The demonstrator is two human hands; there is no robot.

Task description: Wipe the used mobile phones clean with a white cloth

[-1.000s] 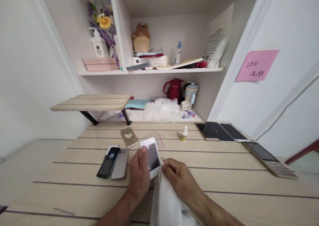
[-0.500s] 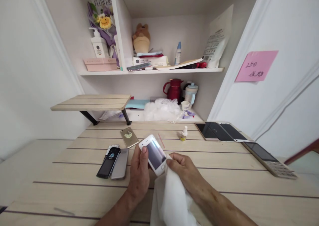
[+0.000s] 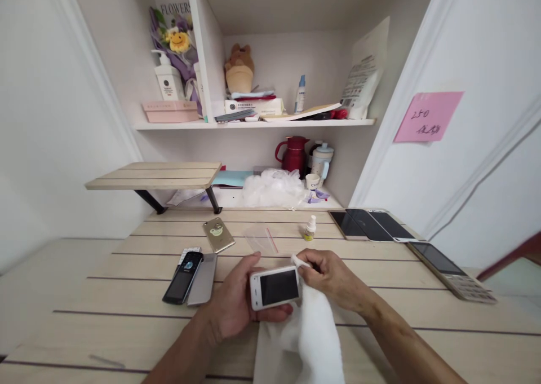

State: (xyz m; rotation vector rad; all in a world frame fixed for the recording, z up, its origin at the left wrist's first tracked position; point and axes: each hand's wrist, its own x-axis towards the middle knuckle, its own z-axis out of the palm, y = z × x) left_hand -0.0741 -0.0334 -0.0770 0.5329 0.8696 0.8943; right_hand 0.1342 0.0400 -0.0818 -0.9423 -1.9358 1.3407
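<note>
A white mobile phone (image 3: 276, 288) rests in my left hand (image 3: 234, 302), its dark screen facing up and its length lying nearly sideways. The fingers of that hand curl under and around its left end. Beside the phone's right end, my right hand (image 3: 327, 274) pinches a white cloth (image 3: 319, 333) between thumb and fingers. The cloth hangs down over the table's front; whether it touches the phone I cannot tell. Behind the hands lies a small clear zip bag (image 3: 261, 240) with a red strip.
Left on the wooden table (image 3: 127, 310) lie a black phone (image 3: 183, 277), a grey phone (image 3: 203, 279) and a gold phone (image 3: 218, 234). A small spray bottle (image 3: 310, 229) stands behind my right hand. Several phones line the right edge, including a keypad phone (image 3: 452, 272). A raised wooden shelf (image 3: 156, 175) stands back left.
The phone has turned from slanted to nearly sideways and moved lower. My left thumb has come off its front. My right hand has drawn the cloth slightly right, uncovering the zip bag's view.
</note>
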